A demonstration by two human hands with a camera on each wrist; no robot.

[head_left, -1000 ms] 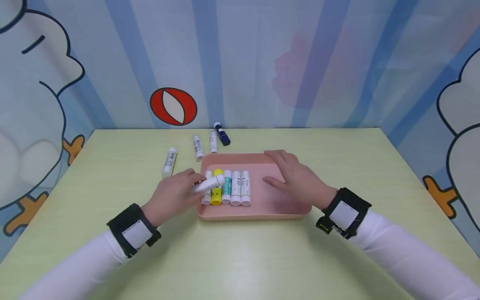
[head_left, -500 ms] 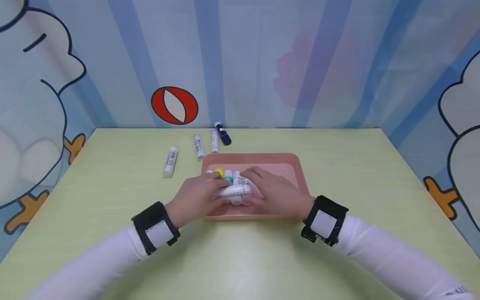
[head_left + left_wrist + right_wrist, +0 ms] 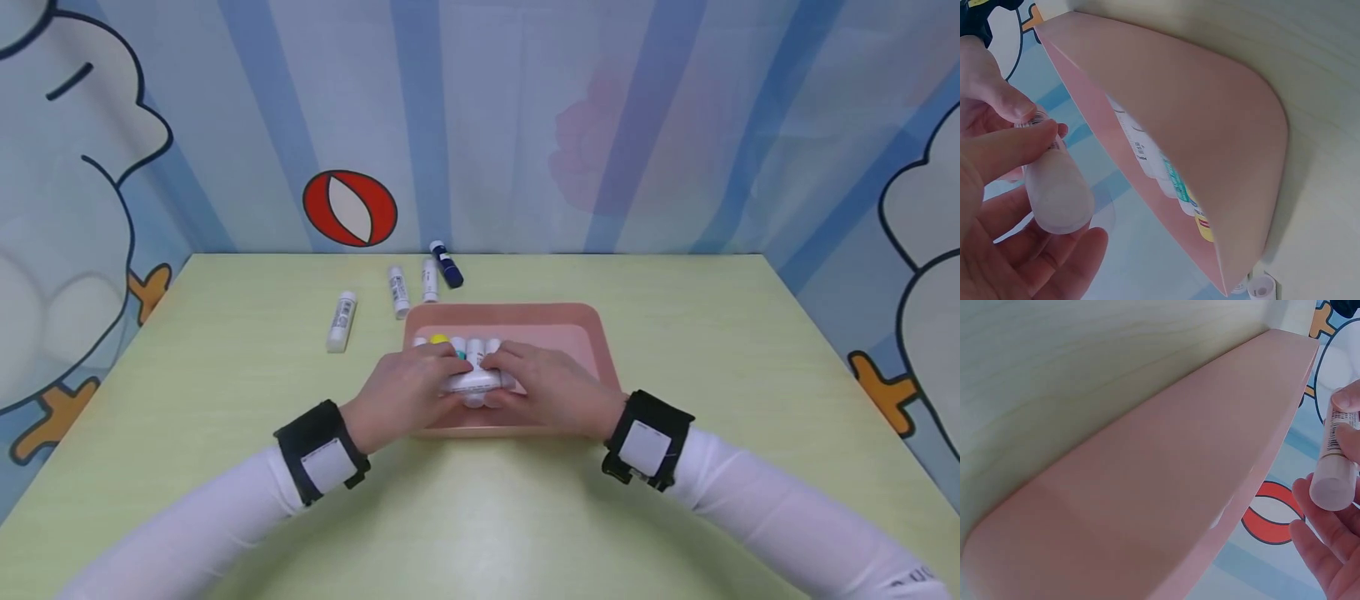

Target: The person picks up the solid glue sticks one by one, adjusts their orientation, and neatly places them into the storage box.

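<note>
A white glue stick (image 3: pixel 474 382) is held level above the pink tray (image 3: pixel 581 333), lying crosswise over the sticks inside. My left hand (image 3: pixel 408 392) grips one end between thumb and fingers; in the left wrist view the stick's rounded end (image 3: pixel 1063 200) points toward the camera. My right hand (image 3: pixel 558 392) pinches the other end, and the right wrist view shows a smooth white cap (image 3: pixel 1334 481) there. Beneath, a row of glue sticks lies in the tray, among them a yellow one (image 3: pixel 439 339) and a green-labelled one (image 3: pixel 1177 187), partly hidden by my hands.
A white glue stick (image 3: pixel 341 322) lies on the table left of the tray. Behind the tray's left corner are two more white ones (image 3: pixel 398 292) and a dark blue one (image 3: pixel 447 267). A printed backdrop (image 3: pixel 510 125) rises behind the table (image 3: pixel 690 333).
My left hand has carried the glue stick rightward over the row and turned it level. My right hand has left the tray's far rim, moved left and taken the stick's other end.
</note>
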